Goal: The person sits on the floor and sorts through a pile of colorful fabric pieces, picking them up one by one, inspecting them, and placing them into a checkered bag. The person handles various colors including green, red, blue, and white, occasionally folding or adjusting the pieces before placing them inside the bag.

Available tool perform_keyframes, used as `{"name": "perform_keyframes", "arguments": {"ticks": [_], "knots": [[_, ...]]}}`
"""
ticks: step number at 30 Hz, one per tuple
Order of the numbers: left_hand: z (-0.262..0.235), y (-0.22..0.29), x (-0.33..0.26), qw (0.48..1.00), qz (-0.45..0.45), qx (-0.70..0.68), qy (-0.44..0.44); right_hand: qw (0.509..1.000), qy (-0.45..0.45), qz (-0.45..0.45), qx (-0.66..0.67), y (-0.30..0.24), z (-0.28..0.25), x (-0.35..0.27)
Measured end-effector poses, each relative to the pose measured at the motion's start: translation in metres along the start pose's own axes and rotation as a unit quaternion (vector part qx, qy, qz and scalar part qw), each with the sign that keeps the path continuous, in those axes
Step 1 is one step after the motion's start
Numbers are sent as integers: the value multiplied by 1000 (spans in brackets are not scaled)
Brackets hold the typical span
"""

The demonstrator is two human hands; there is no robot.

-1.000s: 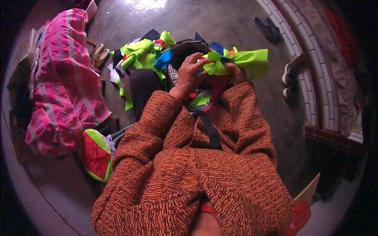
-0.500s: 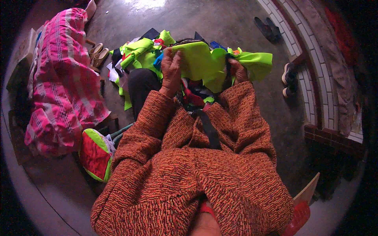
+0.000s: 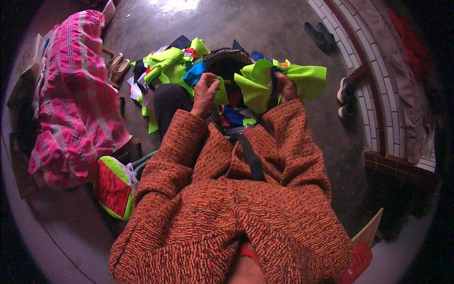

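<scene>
Both hands clench neon-green fabric over the lap — the left hand (image 3: 205,92) a small scrap (image 3: 220,93), the right hand (image 3: 285,86) a larger piece (image 3: 265,81) (probably one cloth). Scraps (image 3: 165,66) litter the floor (image 3: 265,28).

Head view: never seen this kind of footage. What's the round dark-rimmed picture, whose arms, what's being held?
It comes from a wide fisheye camera worn on a person's head, looking down, so edges bend and the corners go dark. There is no machine: the orange knitted sleeves rising from the bottom are the wearer's own arms. The left hand and the right hand each pinch the same piece of lime-green fabric over the lap. Beyond them, on the concrete floor, lies a heap of green, blue and red fabric scraps around a dark woven basket. A pink checked cloth covers something at left; shoes lie at right.
</scene>
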State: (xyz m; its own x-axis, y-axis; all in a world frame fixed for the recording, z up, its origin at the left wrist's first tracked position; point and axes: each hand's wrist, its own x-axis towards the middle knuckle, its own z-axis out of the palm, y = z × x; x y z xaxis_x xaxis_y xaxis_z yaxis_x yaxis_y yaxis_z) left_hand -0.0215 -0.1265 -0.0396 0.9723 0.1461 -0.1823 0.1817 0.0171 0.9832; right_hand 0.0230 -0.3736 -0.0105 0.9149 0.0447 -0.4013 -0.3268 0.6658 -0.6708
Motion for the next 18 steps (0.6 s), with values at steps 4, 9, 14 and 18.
{"name": "perform_keyframes", "arguments": {"ticks": [4,9,14,18], "knots": [[5,-5,-2,985,97,144,2,999,11,15,-36,-3,-2,0],[20,8,0,983,116,130,-60,1000,-4,0,-22,-4,16,-13],[34,-12,7,984,113,93,-104,999,-13,-2,-36,-2,8,-12],[29,-3,1,980,-71,-68,-171,994,0,1,-111,-7,5,-11]]}}
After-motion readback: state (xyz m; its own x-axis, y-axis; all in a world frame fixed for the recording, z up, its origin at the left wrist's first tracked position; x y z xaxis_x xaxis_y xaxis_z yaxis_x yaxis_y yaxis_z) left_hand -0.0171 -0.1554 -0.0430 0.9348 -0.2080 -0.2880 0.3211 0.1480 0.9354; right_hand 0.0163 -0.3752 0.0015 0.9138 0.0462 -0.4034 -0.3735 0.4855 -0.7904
